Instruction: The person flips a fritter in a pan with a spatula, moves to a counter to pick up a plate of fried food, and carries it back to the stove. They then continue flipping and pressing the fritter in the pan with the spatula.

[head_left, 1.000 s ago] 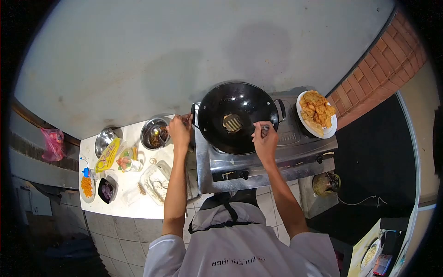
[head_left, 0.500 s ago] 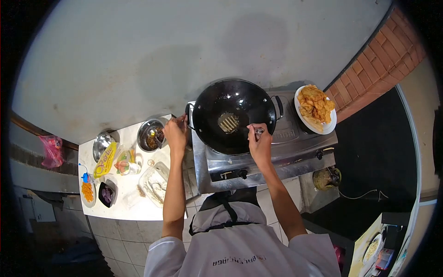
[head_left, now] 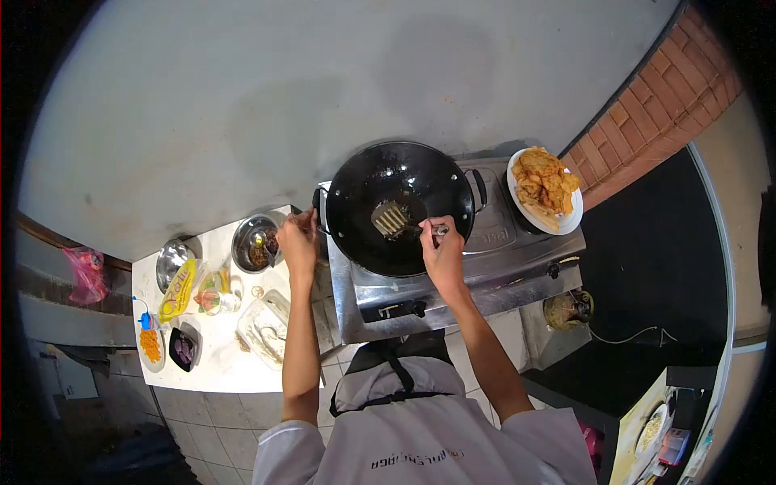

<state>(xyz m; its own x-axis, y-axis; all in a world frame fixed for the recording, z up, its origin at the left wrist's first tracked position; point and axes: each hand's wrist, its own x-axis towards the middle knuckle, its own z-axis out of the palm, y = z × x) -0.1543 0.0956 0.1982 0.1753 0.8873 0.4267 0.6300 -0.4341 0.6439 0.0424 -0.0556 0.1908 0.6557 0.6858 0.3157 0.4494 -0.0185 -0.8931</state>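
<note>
1. Wok (head_left: pixel 380 174) on the stove (head_left: pixel 485 279), left side; spatula (head_left: pixel 391 220) in it.
2. Plate (head_left: pixel 569 220) of fried food (head_left: pixel 546 182) on the stove, right of the wok.
3. Surface (head_left: pixel 202 373) left of the stove; on it, mixing bowl (head_left: pixel 240 252) behind container (head_left: pixel 265 330).

shirt (head_left: pixel 428 428): BALENCIAGA, blurred | yellow packet (head_left: pixel 177 293), stove (head_left: pixel 364 287): lettering unclear

The wok (head_left: pixel 400 174) is glossy black. The heaped fried food (head_left: pixel 543 182) is golden orange on a white plate (head_left: pixel 566 222). The packet (head_left: pixel 178 293) is yellow; the shirt (head_left: pixel 436 436) is pale grey with dark lettering across the fabric.
</note>
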